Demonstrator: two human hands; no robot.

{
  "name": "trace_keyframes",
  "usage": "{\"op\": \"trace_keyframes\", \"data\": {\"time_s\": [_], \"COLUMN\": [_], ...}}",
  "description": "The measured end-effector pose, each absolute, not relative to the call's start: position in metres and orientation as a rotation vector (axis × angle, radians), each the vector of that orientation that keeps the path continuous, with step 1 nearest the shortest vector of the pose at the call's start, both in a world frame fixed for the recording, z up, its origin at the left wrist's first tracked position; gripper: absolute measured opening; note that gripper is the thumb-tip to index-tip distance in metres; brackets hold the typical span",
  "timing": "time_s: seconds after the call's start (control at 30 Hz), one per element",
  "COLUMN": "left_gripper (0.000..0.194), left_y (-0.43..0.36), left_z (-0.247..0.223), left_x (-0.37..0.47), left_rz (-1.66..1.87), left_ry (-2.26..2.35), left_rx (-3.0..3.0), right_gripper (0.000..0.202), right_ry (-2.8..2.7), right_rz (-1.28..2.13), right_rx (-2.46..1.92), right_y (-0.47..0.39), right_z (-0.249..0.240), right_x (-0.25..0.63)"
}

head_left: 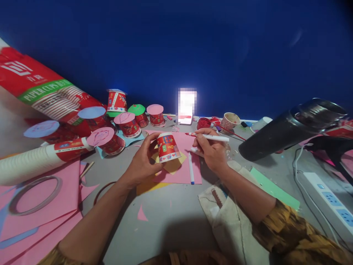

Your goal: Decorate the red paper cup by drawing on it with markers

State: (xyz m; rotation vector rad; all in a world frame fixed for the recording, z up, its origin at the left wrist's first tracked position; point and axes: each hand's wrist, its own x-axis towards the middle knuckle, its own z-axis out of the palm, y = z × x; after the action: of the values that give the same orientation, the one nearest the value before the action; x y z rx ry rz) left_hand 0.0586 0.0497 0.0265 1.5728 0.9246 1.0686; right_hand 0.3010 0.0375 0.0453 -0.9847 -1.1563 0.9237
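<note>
My left hand is wrapped round a red patterned paper cup, which is upside down and slightly tilted above pink paper and a yellow piece. Just right of the cup, my right hand grips a white marker whose red tip points left toward the cup without touching it. Something white, perhaps a cap or second marker, shows under my right fingers. A blue-ended marker lies on the pink paper between my hands.
Several cups with paper discs stand at the back left, beside stacked cups and a tape ring. A black flask, cloth, green paper and power strip lie right. A lit phone stands behind.
</note>
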Motion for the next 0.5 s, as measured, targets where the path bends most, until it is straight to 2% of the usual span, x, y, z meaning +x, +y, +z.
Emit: {"op": "trace_keyframes", "data": {"time_s": [0.2,0.37,0.5], "left_gripper": [0.083,0.083,0.084], "left_y": [0.05,0.047,0.044], "left_z": [0.027,0.031,0.032], "left_x": [0.06,0.059,0.059], "left_rz": [1.072,1.102,1.08], "left_ry": [0.929,1.003,1.073], "left_rx": [1.569,1.598,1.646], "right_gripper": [0.015,0.019,0.023], "right_ry": [-1.525,-1.886,-1.987], "right_rz": [0.632,0.328,0.252], "right_rx": [-1.044,-0.957,-0.91], "right_y": [0.039,0.039,0.041], "right_z": [0.03,0.019,0.018], "right_x": [0.303,0.307,0.309]}}
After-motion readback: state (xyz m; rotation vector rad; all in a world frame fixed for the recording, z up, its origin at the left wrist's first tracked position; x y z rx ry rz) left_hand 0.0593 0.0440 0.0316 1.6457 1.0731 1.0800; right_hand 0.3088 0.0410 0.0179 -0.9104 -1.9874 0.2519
